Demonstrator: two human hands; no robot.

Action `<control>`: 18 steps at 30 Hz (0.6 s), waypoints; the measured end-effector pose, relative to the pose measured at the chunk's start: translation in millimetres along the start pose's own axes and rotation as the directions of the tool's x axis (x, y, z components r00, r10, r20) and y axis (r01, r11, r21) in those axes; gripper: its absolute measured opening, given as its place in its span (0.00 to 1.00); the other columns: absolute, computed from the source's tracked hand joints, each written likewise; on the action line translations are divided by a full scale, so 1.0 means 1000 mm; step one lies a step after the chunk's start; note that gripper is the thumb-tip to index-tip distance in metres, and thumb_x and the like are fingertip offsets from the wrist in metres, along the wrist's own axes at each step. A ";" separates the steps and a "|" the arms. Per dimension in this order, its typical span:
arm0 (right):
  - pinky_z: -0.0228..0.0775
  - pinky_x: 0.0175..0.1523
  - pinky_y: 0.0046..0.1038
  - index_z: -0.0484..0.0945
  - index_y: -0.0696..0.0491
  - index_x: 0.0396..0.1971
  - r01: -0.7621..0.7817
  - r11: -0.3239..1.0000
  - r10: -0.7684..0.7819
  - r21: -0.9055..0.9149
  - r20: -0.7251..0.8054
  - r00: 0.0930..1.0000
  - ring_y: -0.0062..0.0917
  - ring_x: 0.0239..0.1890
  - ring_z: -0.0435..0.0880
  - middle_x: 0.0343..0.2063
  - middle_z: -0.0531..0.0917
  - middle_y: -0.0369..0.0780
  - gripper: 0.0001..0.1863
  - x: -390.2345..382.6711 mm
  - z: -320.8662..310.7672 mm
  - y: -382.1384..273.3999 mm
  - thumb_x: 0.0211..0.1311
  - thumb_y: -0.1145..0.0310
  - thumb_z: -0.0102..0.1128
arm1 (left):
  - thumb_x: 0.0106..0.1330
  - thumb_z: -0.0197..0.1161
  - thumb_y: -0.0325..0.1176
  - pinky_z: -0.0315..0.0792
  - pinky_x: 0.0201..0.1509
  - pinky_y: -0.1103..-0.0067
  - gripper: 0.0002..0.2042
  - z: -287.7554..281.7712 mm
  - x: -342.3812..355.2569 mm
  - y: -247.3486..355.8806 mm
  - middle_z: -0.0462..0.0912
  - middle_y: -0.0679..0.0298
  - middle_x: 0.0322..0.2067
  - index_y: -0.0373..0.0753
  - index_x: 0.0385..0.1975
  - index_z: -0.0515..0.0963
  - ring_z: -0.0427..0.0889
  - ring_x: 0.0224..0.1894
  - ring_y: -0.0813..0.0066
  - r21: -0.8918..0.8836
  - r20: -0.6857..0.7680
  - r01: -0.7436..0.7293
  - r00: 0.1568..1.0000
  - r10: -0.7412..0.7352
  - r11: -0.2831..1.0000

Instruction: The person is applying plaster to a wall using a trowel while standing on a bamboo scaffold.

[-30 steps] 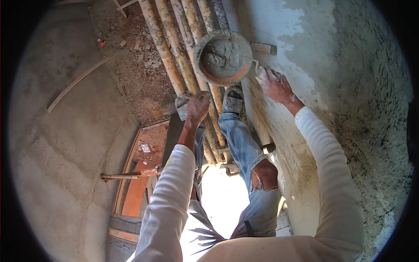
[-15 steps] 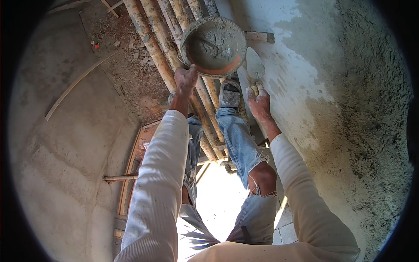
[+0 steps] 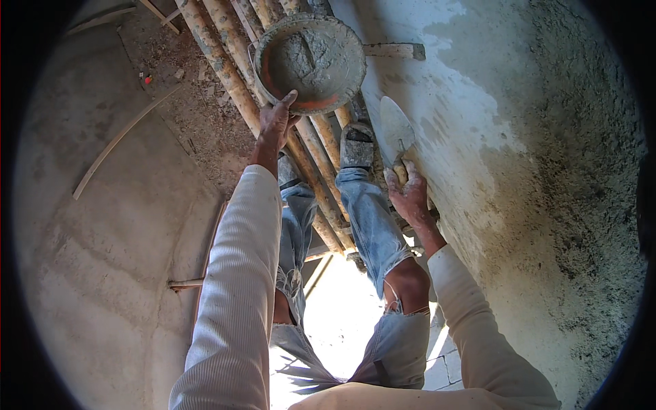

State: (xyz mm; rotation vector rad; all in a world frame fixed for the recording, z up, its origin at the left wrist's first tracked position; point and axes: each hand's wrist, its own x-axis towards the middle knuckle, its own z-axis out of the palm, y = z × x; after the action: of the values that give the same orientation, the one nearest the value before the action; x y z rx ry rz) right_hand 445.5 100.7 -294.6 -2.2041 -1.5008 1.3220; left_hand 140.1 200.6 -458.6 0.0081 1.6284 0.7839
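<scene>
Left hand clasps, thumb over rim, a round orange mortar-crusted bucket holding wet grey mortar, over round brown wooden poles; right hand grips a leaf-shaped grey metal trowel beside the patchy grey wall.

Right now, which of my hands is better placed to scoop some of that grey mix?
Probably your right hand: it grips the trowel, whose blade is near the bucket. Your left hand is occupied, holding the bucket's rim.

Side-by-side wooden poles, rough and blotched, with the person's two dusty shoes on them
</scene>
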 end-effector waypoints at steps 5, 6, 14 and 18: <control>0.77 0.50 0.40 0.77 0.62 0.54 0.016 1.000 -0.016 0.011 -0.001 1.000 0.51 0.44 0.87 0.38 0.87 0.54 0.21 0.008 -0.008 -0.016 0.68 0.63 0.65 | 0.63 0.64 0.20 0.87 0.43 0.63 0.17 0.017 0.006 -0.009 0.81 0.45 0.43 0.20 0.49 0.71 0.87 0.39 0.52 -0.269 -0.011 0.041 0.999 -0.046 0.962; 0.77 0.52 0.42 0.78 0.60 0.54 -0.009 0.979 0.011 -0.201 0.008 1.000 0.52 0.45 0.86 0.38 0.87 0.54 0.22 0.012 -0.015 -0.019 0.68 0.61 0.64 | 0.63 0.64 0.20 0.87 0.43 0.63 0.17 0.022 0.002 -0.006 0.81 0.45 0.43 0.20 0.49 0.71 0.87 0.39 0.52 -0.275 -0.009 0.040 0.999 -0.044 0.961; 0.75 0.51 0.48 0.81 0.58 0.50 0.217 0.839 -0.127 -0.499 0.209 0.970 0.51 0.43 0.85 0.39 0.86 0.52 0.22 0.033 -0.084 -0.125 0.67 0.56 0.61 | 0.55 0.59 0.21 0.78 0.35 0.68 0.15 0.004 -0.148 0.065 0.79 0.61 0.33 0.28 0.44 0.75 0.81 0.31 0.66 -0.155 0.044 -0.109 0.992 0.117 0.982; 0.74 0.51 0.46 0.80 0.59 0.52 0.350 0.592 -0.145 -0.726 0.331 0.932 0.46 0.44 0.86 0.40 0.86 0.52 0.21 0.033 -0.129 -0.206 0.67 0.60 0.57 | 0.55 0.53 0.22 0.75 0.46 0.79 0.22 0.002 -0.272 0.090 0.83 0.61 0.40 0.26 0.52 0.77 0.80 0.38 0.76 0.030 0.071 -0.240 0.969 0.237 0.970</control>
State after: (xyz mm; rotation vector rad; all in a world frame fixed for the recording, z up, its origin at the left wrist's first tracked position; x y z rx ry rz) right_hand 406.3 268.6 -120.0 -2.1139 -2.7973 0.9432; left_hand 168.1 154.1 -177.2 0.2593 1.5961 0.9258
